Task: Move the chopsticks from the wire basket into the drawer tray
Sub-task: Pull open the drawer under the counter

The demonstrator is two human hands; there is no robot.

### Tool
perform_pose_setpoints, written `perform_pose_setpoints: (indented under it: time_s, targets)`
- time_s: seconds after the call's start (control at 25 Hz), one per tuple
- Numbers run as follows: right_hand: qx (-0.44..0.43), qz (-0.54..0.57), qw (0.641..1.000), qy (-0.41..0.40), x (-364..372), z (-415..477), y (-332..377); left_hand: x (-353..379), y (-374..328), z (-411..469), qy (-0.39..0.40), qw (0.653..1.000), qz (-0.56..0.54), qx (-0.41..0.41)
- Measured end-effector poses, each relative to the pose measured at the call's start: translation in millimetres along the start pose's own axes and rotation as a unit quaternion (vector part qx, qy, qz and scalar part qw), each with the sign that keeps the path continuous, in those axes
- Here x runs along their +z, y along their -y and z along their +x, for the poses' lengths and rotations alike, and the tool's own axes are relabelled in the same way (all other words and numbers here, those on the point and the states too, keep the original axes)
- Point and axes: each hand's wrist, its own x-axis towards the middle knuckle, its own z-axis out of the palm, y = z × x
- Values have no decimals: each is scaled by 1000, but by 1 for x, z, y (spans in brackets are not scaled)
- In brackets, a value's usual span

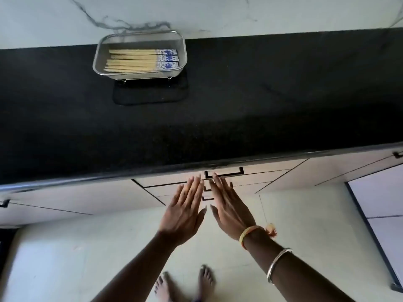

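The pale bamboo chopsticks with blue-and-white patterned tops (141, 61) lie bundled in the rectangular steel wire basket (139, 32), tops toward 3 o'clock, on the black stone desk (261, 94). Toward 6 o'clock, below the desk edge, the left hand (185, 210) and right hand (229, 210) stretch flat, each grip wide and empty, fingertips near the black drawer handle (224, 173).
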Motion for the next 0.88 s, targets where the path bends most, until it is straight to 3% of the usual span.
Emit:
perform_pose_setpoints:
  time_s: [0.08,0.2,0.36,0.6,0.88]
  targets:
    - [31,-15,999,25,14,6,-18,22,-1,5,32,998,30,48]
    - [87,-12,995,48,31,24,-46,52,-1,39,74,996,40,33]
    - [84,-22,995,51,41,32,-59,66,-3,73,121,992,14,37]
    - [94,-26,994,51,39,24,-52,61,-28,69,128,990,-42,-30]
    - [102,-50,992,64,47,-21,-39,55,-48,27,146,988,-39,-7]
